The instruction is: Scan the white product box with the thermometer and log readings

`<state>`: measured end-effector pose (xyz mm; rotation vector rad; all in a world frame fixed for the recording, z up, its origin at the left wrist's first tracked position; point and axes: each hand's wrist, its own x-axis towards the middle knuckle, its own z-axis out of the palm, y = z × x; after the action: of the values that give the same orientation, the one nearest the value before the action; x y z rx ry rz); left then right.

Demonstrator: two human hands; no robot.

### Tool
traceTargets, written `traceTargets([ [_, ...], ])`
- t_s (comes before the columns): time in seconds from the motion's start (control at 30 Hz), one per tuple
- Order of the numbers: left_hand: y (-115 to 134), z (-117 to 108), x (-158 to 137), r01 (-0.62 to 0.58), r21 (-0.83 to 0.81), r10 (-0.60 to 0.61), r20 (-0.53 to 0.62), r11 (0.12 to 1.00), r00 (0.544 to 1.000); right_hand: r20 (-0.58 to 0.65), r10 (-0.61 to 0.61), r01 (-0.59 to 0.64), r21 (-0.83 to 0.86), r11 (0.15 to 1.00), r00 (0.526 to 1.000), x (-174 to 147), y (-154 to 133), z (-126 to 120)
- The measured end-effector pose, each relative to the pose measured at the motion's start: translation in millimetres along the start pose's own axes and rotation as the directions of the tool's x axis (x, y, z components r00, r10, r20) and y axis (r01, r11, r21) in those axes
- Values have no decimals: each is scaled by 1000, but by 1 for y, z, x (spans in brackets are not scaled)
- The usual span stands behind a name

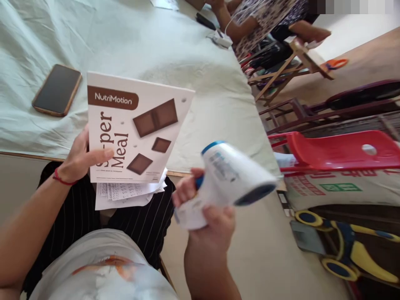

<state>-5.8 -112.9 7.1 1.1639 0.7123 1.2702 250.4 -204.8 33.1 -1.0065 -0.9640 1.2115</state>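
Observation:
My left hand [86, 152] grips a white NutriMotion Super Meal box [165, 137] by its left edge, thumb across the front. The printed face with brown chocolate pieces is turned toward me. My right hand [208, 210] is wrapped around the handle of a white-and-blue gun-shaped device [233, 173], with fingers near its blue trigger. Its wide, dark-fronted end points right, away from the box. Motion blur hides its small lettering, and its exact kind is unclear. Below the box, several printed papers [125, 193] stick out over my lap.
A phone [58, 89] lies on the cloth-covered table [131, 37]. Another person's arm [243, 29] is at the far end, near a white charger [221, 39]. Along the right stand a wooden folding stool [278, 75], a red plastic chair [340, 148] and a yellow-and-blue wheeled item [343, 237].

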Motion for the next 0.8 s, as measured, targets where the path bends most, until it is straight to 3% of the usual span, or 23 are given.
traceTargets([
  [0.13, -8, -2, -4, -9, 16, 9, -34, 1000, 999, 212, 233, -265, 136, 955, 949, -54, 22, 31],
  [0.27, -9, -8, -4, 15, 149, -10, -32, 989, 999, 205, 378, -400, 77, 914, 903, -67, 43, 41],
  [0.53, -9, -11, -6, -14, 201, 16, -6, 980, 1000, 199, 361, -392, 142, 909, 911, -52, 46, 53],
  [0.8, -7, -13, -6, -31, 209, 28, 21, 977, 999, 84, 364, -374, 199, 906, 927, -57, 60, 57],
])
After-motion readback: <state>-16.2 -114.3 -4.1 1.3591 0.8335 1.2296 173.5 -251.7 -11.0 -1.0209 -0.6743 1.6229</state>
